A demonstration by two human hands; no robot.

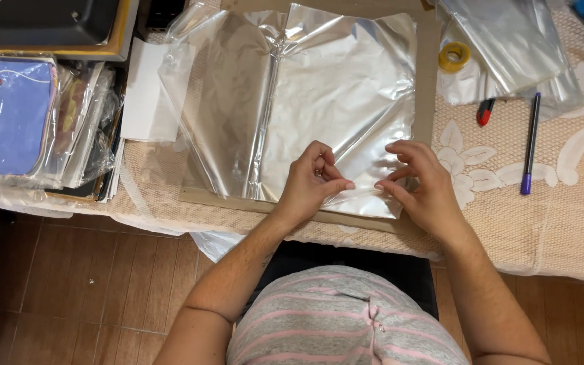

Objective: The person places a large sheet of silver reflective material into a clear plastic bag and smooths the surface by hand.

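Head view, the only one: person seated at the table (pixel 562 230), which has a lace-pattern cloth over it. Landmark is the brown cardboard sheet (pixel 427 81) lying flat on it. On top of the cardboard, a clear plastic film sleeve (pixel 332 88), opened out, with a crease running down left of its centre. Left hand (pixel 309 182) and right hand (pixel 417 186) both sit at the cardboard's near edge, on the film's lower right corner. Left grip: thumb and forefinger pinched shut on the film edge. Right grip: fingertips curled and closing on the same edge just beside it; looks like contact, but I can't tell whether it's a full pinch. My read: they're separating or folding the film's edge. To do it well, keep the two pinches close together, pull evenly along the edge rather than upward so the film doesn't wrinkle or drag off the cardboard, and keep the crease straight. Film is slippery and glary, so layers are hard to see; rubbing the thumb against the finger should split them. Right of the cardboard: yellow tape roll (pixel 454 56), red-tipped cutter (pixel 484 111), purple pen (pixel 530 145), more clear sleeves (pixel 508 40). Left of it: white paper (pixel 144 94), then a stack of wrapped books (pixel 15 122).
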